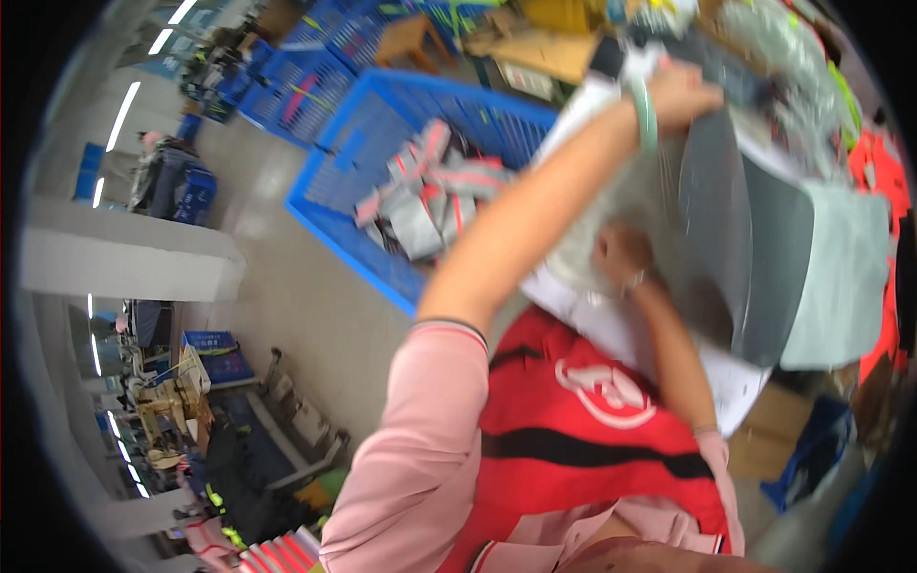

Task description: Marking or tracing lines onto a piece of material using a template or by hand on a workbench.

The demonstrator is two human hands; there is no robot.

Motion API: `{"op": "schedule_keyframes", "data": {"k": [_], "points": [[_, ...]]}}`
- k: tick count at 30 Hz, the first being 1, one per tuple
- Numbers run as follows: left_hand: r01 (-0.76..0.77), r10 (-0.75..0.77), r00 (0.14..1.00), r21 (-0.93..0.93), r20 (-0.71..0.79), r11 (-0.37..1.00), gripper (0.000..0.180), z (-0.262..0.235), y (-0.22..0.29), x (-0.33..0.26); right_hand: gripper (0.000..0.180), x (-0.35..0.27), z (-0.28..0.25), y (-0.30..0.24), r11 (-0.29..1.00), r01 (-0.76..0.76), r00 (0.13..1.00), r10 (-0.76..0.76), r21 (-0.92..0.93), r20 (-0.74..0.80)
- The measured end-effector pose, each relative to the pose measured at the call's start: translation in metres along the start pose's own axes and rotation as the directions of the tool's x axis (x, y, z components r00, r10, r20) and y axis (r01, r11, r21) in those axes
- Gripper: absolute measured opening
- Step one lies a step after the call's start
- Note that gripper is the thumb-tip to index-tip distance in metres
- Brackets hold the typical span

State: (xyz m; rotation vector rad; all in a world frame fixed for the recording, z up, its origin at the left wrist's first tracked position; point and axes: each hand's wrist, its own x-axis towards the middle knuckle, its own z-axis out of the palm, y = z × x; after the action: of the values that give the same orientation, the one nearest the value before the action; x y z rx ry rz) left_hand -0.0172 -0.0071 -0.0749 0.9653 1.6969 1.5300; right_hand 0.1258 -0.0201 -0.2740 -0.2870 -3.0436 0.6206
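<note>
A curved grey panel (712,205), its long axis running far to near, is situated right of the left hand (680,95), nearer at its far end, and the right hand (626,253); whether either is closed cannot be told.

Head view: wide fisheye, left unit of a side-by-side worn pair, looking down from just above the wearer's red apron (535,411), which fills the lower middle at very close range. Axis runs down and forward past the left hand (678,95) and right hand (626,250), both near, with the blue crate (487,119) slightly farther off. Roll is marked, the distant pillar (124,263) lying almost level at left; straight edges bow toward the dark, curved border.
</note>
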Motion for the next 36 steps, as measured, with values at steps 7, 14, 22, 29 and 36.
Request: {"op": "schedule_keyframes", "data": {"k": [7,14,22,29,36], "points": [[0.088,-0.021,0.985,-0.398,0.169,0.913,0.008,0.013,-0.035,0.083,0.022,0.011,-0.003,0.062,0.316,-0.226,0.967,0.185,0.922,0.173],[0.092,0.090,0.960,-0.603,0.265,0.792,0.022,-0.064,0.019,0.016,0.025,-0.016,-0.066,0.145,0.265,-0.311,0.899,0.393,0.913,0.192],[0.099,-0.136,0.991,-0.645,-0.008,0.757,0.035,-0.125,-0.117,-0.068,0.021,-0.107,-0.150,0.344,-0.085,0.087,0.796,0.605,0.993,-0.018],[0.325,-0.382,0.924,-0.532,0.003,0.782,0.043,-0.114,-0.198,-0.126,0.027,-0.244,-0.294,0.563,0.239,-0.087,0.178,0.959,0.967,-0.221],[0.474,-0.522,0.853,-0.414,-0.003,0.777,0.047,-0.100,-0.190,-0.132,0.039,-0.314,-0.303,0.620,0.333,0.137,-0.231,0.927,0.933,-0.297]]}}
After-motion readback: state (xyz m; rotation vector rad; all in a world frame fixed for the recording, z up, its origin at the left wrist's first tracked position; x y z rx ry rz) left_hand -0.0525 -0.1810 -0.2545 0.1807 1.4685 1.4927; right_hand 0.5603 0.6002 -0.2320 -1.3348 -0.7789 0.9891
